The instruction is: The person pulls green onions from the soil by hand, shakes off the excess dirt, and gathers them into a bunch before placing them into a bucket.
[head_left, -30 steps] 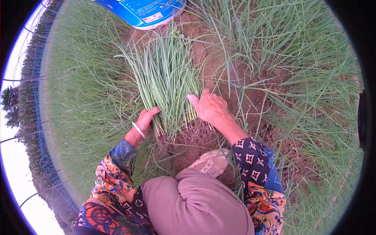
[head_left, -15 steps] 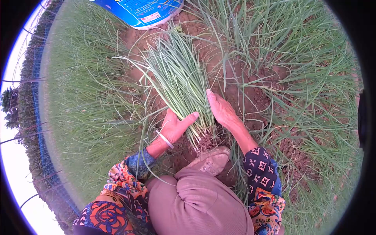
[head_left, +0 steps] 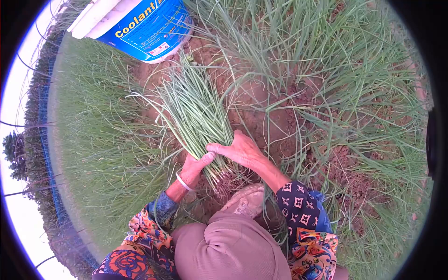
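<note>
A thick bunch of green onions (head_left: 193, 109) lies on the soil before me, leaves pointing away and rooted white ends toward my shoe. My left hand (head_left: 195, 167), with a white bracelet at the wrist, grips the bunch low on its left side, thumb across the stalks. From the right, my right hand (head_left: 239, 150) clasps the same stalks, its thumb over the top near my left thumb. The fingers under the bunch are hidden. Dirt clings to the roots (head_left: 226, 183).
A blue and white coolant bucket (head_left: 144, 32) stands beyond the leaf tips. Growing green onion plants (head_left: 102, 126) line the left, with more plants (head_left: 354, 79) on the right. My shoe (head_left: 245, 201) rests just behind the roots. A blue net fence (head_left: 46, 116) runs along the far left.
My right hand has closed over the bunch, its thumb now lying across the stalks. The view has shifted, so more of the bucket shows.
</note>
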Available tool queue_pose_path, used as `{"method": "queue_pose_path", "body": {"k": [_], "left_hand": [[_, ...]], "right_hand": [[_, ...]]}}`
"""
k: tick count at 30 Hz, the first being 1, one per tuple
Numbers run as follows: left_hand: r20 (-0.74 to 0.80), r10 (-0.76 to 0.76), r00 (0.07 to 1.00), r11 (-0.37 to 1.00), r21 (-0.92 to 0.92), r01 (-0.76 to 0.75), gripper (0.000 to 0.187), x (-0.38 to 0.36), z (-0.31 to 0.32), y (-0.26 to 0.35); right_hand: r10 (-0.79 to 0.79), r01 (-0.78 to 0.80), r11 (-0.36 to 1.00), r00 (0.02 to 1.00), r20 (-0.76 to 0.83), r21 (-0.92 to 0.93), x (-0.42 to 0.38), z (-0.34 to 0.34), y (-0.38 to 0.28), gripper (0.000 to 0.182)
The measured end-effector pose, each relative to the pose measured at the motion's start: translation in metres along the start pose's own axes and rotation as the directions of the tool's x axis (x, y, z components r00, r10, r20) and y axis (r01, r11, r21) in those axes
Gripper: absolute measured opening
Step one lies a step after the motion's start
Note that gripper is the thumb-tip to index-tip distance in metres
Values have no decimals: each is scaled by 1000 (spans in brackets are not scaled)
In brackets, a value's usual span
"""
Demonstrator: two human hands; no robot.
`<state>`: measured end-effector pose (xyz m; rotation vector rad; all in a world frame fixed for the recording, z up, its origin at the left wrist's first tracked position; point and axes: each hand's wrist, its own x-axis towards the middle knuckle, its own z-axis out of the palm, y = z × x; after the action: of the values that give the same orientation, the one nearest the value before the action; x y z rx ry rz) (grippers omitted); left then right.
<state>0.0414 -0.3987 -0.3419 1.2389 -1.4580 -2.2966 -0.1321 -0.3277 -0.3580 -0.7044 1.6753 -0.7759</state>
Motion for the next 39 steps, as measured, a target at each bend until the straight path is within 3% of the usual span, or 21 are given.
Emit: {"method": "queue_pose_path", "body": {"k": [4,5,7,8,11,15,16,19,22,24,26,27,28,32,34,36,39], "left_hand": [[-6,-129,992,978,-166,126,56,-10,8,5],[-2,-100,995,982,-162,98,57,-13,12,8],[47,-199,979,942,-266,205,56,-12,11,13],[35,-217,976,935,-280,218,55,-12,13,14],[9,-265,964,934,-244,259,54,-13,26,25],[-21,-325,945,931,-182,316,50,-18,38,36],[-22,-332,943,931,-167,324,50,-23,44,40],[-62,-402,913,899,-218,381,50,-40,52,49],[24,-440,897,870,-234,433,54,-64,74,78],[2,-460,888,875,-168,454,54,-80,86,97],[-54,-421,905,906,-80,417,52,-107,100,144],[-59,-318,946,948,-20,317,50,-91,106,117],[-3,-390,921,918,-87,388,46,-101,108,145],[135,-448,884,891,-21,455,44,-142,158,203],[168,-390,905,916,-23,400,49,-165,195,215],[231,-116,966,974,216,66,54,-182,231,232],[302,-264,916,957,-33,287,64,-222,274,218]], "right_hand": [[-36,-4,959,990,135,283,6,22,24,87],[-37,-17,943,987,155,332,5,22,25,84],[-52,-70,886,967,249,458,-11,10,17,80],[-69,-50,878,971,229,476,-7,18,24,77],[41,-206,845,945,325,493,-15,7,20,67],[73,-166,824,979,189,541,-31,4,12,66],[22,-81,836,993,114,543,-46,-5,6,67],[88,-134,812,990,107,568,-69,-4,-4,66],[180,-251,781,967,178,571,-110,-19,-28,66],[202,-224,713,973,112,664,-136,-18,-37,66],[199,-193,697,977,72,691,-165,-26,-86,66],[150,-115,734,989,5,669,-153,-26,-59,65],[239,-188,724,971,14,664,-175,-34,-84,64],[313,-113,725,932,-180,679,-235,-42,-113,72],[376,-150,551,923,-84,821,-292,-73,-132,67],[515,-165,486,847,-129,858,-336,-82,-109,59],[603,-90,386,778,-177,918,-408,-99,-134,57]]}}
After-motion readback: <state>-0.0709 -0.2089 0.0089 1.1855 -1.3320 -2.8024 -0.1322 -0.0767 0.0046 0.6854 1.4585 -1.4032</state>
